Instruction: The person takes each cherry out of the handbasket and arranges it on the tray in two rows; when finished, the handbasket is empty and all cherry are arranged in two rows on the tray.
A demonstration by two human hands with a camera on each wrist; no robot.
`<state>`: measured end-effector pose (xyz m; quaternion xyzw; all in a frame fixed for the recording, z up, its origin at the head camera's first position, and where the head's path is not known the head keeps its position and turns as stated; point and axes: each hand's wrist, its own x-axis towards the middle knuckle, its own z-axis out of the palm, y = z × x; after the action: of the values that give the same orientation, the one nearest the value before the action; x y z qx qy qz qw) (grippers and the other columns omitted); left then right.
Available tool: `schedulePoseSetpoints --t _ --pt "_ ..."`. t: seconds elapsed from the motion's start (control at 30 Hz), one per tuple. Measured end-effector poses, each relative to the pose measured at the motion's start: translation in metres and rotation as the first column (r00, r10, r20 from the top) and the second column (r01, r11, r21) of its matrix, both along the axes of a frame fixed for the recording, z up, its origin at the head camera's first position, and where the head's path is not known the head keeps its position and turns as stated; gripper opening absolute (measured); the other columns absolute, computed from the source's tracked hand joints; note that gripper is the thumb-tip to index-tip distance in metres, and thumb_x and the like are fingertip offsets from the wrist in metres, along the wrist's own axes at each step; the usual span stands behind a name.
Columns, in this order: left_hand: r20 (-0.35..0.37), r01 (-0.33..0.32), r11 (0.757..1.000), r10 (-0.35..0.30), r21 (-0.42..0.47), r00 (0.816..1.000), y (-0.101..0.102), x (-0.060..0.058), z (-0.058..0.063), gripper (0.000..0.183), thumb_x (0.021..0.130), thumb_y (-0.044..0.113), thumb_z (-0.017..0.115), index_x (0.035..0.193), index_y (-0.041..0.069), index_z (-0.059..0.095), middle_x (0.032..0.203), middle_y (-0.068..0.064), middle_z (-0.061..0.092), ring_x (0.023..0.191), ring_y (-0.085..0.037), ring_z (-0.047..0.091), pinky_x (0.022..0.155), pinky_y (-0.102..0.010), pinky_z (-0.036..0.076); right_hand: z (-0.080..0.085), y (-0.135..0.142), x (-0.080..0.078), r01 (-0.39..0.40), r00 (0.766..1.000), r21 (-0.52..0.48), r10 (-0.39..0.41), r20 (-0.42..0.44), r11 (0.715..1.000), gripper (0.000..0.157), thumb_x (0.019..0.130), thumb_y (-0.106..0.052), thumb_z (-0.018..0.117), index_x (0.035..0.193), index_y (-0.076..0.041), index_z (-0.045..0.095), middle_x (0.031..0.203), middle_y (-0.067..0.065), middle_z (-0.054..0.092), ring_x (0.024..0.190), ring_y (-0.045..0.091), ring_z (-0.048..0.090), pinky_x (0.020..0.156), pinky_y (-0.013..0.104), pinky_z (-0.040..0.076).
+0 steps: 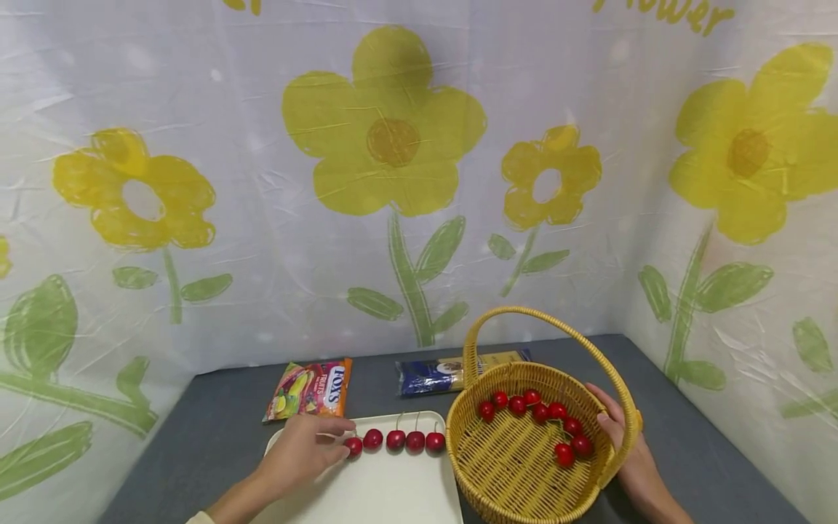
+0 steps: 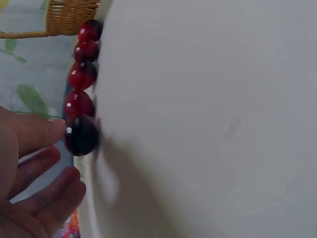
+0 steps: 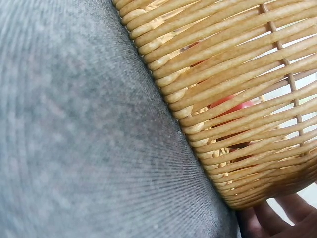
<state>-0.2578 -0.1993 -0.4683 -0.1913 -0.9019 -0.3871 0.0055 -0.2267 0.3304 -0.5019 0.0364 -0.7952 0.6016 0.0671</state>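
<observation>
A row of several dark red cherries (image 1: 396,439) lies along the far edge of a white tray (image 1: 393,495). At the row's left end my left hand (image 1: 306,450) pinches the leftmost cherry (image 2: 81,136) between thumb and index finger; the other fingers are apart from it. A yellow wicker basket (image 1: 463,466) with a tall handle stands at the tray's right. Brighter red cherries (image 1: 540,413) lie inside it, along its far and right sides. My right hand (image 1: 630,451) grips the basket's right side, fingers partly hidden behind the wicker.
Behind the tray lies a colourful FOX'S fruit candy bag (image 1: 310,389). A blue and gold packet (image 1: 428,373) lies behind the basket, partly covered by it. The dark grey table (image 1: 190,444) ends at a flower-printed cloth (image 1: 262,291) at the back and sides.
</observation>
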Motion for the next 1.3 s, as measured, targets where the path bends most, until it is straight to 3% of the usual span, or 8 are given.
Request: schedulePoseSetpoints --t 0.17,0.23,0.4,0.67,0.87,1.1,1.23,1.3 --pt "0.004 -0.048 0.997 0.048 0.056 0.999 0.007 0.005 0.011 0.029 0.092 0.009 0.087 0.121 0.007 0.082 0.117 -0.011 0.083 0.102 -0.026 0.081 0.087 -0.031 0.067 0.000 0.002 0.001 0.014 1.000 0.004 -0.014 -0.009 1.000 0.060 0.121 -0.039 0.033 0.175 -0.013 0.025 0.169 0.023 0.041 0.127 -0.016 0.055 0.095 0.018 0.056" --pt "0.078 -0.028 0.988 0.016 0.154 0.997 0.016 0.008 0.020 0.031 0.096 0.013 0.086 0.126 0.007 0.080 0.121 -0.012 0.082 0.106 -0.022 0.081 0.087 -0.026 0.066 0.000 0.002 0.001 0.016 1.000 0.003 -0.016 -0.014 1.000 0.060 0.122 -0.038 0.033 0.174 -0.012 0.026 0.168 0.023 0.041 0.127 -0.014 0.056 0.095 0.018 0.057" --pt "0.288 0.051 0.896 -0.195 0.442 0.938 0.057 0.019 0.050 0.043 0.102 0.024 0.081 0.140 0.006 0.073 0.135 -0.013 0.078 0.123 -0.027 0.077 0.089 -0.025 0.064 0.001 0.003 0.001 0.008 1.000 -0.013 -0.008 -0.011 1.000 0.059 0.122 -0.037 0.031 0.175 -0.012 0.025 0.169 0.022 0.039 0.128 -0.015 0.055 0.097 0.015 0.055" --pt "0.208 0.279 0.813 -0.432 0.511 0.878 0.144 0.019 0.077 0.037 0.103 0.020 0.079 0.138 0.010 0.075 0.132 -0.010 0.080 0.119 -0.022 0.078 0.090 -0.025 0.064 -0.003 0.004 0.000 -0.001 1.000 -0.020 0.001 -0.006 1.000 0.058 0.122 -0.036 0.030 0.175 -0.012 0.024 0.171 0.024 0.037 0.128 -0.017 0.053 0.097 0.012 0.052" --pt "0.200 0.331 0.818 -0.464 0.470 0.863 0.198 0.010 0.084 0.029 0.101 0.022 0.081 0.130 0.018 0.081 0.123 0.001 0.083 0.110 -0.010 0.078 0.095 -0.023 0.062 -0.003 0.002 0.001 0.002 1.000 -0.006 -0.002 0.020 1.000 0.058 0.122 -0.040 0.030 0.175 -0.019 0.025 0.173 0.021 0.037 0.128 -0.019 0.050 0.098 0.011 0.049" --pt "0.225 0.401 0.884 -0.452 0.240 0.863 0.256 -0.007 0.082 0.024 0.096 0.025 0.087 0.120 0.019 0.085 0.107 0.010 0.084 0.096 0.002 0.076 0.086 -0.022 0.062 -0.001 0.002 0.001 -0.003 1.000 0.004 0.003 -0.009 1.000 0.057 0.122 -0.039 0.032 0.175 -0.019 0.027 0.169 0.021 0.042 0.129 -0.015 0.054 0.099 0.012 0.050" --pt "0.181 0.498 0.866 -0.496 0.032 0.850 0.283 -0.014 0.079 0.023 0.096 0.023 0.086 0.118 0.015 0.085 0.102 0.010 0.085 0.089 0.005 0.074 0.078 -0.017 0.059 0.000 0.003 0.001 -0.012 1.000 0.000 0.012 -0.011 1.000 0.057 0.122 -0.038 0.032 0.174 -0.018 0.027 0.168 0.020 0.042 0.128 -0.012 0.055 0.098 0.016 0.053" --pt "0.153 0.551 0.829 -0.535 -0.096 0.831 0.293 -0.018 0.078 0.025 0.097 0.022 0.085 0.121 0.015 0.085 0.104 0.011 0.084 0.088 0.007 0.073 0.076 -0.013 0.057 0.000 0.003 0.002 -0.011 1.000 0.008 0.011 -0.015 1.000 0.057 0.122 -0.038 0.032 0.174 -0.017 0.028 0.168 0.019 0.042 0.128 -0.012 0.055 0.097 0.016 0.053"
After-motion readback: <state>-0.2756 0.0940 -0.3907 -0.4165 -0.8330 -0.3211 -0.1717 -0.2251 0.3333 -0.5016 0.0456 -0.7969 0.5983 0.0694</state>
